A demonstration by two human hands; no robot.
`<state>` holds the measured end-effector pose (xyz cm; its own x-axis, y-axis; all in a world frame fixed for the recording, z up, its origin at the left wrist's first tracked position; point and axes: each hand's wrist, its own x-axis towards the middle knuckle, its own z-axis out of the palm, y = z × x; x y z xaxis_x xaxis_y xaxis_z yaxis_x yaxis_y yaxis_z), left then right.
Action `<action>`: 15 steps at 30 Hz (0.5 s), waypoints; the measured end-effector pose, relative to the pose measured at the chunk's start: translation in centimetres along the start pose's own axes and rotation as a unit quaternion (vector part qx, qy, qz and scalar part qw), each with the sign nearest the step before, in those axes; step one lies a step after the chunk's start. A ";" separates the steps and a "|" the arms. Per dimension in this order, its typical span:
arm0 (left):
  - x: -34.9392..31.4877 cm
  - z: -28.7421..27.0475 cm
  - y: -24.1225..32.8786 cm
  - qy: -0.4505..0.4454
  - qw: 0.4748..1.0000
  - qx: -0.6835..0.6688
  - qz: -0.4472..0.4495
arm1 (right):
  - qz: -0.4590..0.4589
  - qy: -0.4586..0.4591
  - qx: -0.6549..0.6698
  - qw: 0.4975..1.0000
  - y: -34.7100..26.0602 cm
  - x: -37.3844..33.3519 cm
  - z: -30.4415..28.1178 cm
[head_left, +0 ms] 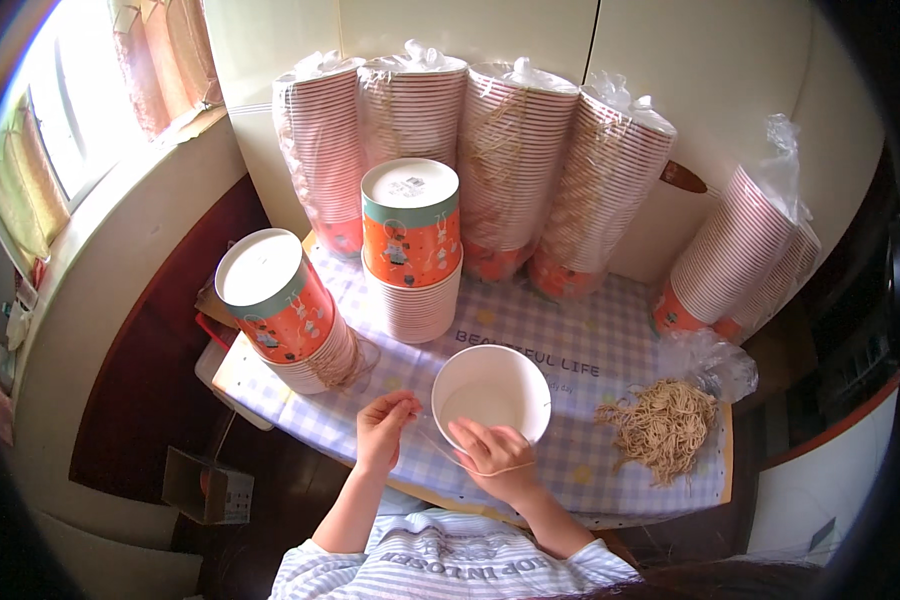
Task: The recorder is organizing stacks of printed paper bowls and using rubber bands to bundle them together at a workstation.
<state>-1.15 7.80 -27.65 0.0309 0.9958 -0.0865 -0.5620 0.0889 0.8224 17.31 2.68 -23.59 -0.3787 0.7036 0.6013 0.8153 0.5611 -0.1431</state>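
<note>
A white paper bucket [489, 389] stands mouth up at the near middle of the table. My left hand [382, 428] is closed in a pinch to the left of it, with a thin string running from its fingertips toward the right hand. My right hand [494, 458] has its fingers spread over the bucket's near rim. A tan string [511, 468] crosses the back of that hand. Whether its fingertips touch the bucket wall I cannot tell. To the right lies a loose pile of tan strings [662, 430].
Two inverted stacks of orange paper buckets, one at the left [288, 322] and one at the middle [411, 240], stand nearby. Several tall bagged stacks [515, 160] line the back, with more bagged stacks [735, 250] at the right. Crumpled clear plastic [708, 364] lies behind the strings.
</note>
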 end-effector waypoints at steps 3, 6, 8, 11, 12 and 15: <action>-0.4 0.6 -0.1 -0.024 1.000 -0.008 -0.009 | -0.040 -0.020 0.041 0.998 0.8 -0.9 -2.3; -1.3 0.8 0.3 -0.041 0.997 -0.042 -0.042 | -0.010 -0.100 0.105 0.989 1.8 -2.1 -4.5; -1.7 0.5 0.3 -0.051 0.995 -0.058 -0.066 | -0.013 -0.118 0.111 0.987 2.4 -2.7 -5.5; -2.5 0.1 -0.2 -0.056 0.989 -0.074 -0.112 | -0.015 -0.155 0.095 0.983 3.1 -3.4 -6.6; -2.8 0.1 -0.4 -0.060 0.986 -0.077 -0.136 | -0.015 -0.175 0.072 0.982 3.3 -3.6 -6.9; -3.6 0.1 -0.9 -0.072 0.980 -0.073 -0.168 | 0.019 -0.188 0.104 0.976 3.4 -3.8 -7.1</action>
<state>-0.64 4.11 -28.03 0.3457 0.9047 -0.2489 -0.6122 0.4185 0.6708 24.68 -1.16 -20.78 -0.5157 0.8144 0.2660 0.7401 0.5799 -0.3405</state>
